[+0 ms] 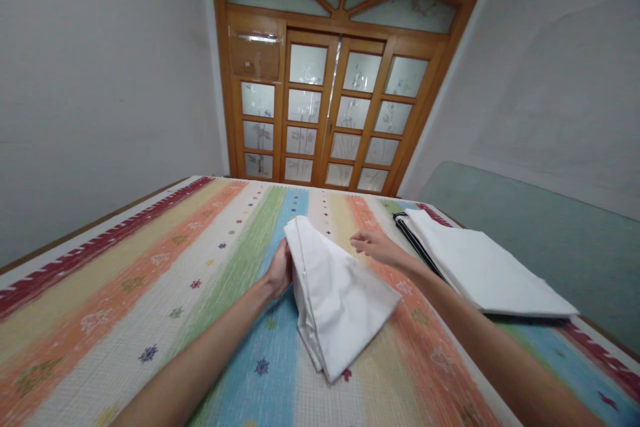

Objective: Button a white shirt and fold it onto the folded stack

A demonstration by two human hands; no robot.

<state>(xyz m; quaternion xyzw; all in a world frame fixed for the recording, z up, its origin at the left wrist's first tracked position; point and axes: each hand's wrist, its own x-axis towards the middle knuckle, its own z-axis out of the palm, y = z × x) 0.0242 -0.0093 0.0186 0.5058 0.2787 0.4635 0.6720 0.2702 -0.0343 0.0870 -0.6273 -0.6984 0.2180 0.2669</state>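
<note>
The left hand (280,271) has its grip closed on the edge of a smooth white cloth (345,300), folded into a soft, creased wedge above the striped, nubbly cover (220,340). The right hand (374,245), its grip released, hovers between it and a flat, black-edged white bundle (483,263).

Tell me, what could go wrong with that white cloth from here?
The white cloth could slump or come unfolded: only the left hand appears to hold it, at one edge, while the right hand is apart from it. The right forearm might also nudge the folded stack, since they look close in this view.
</note>
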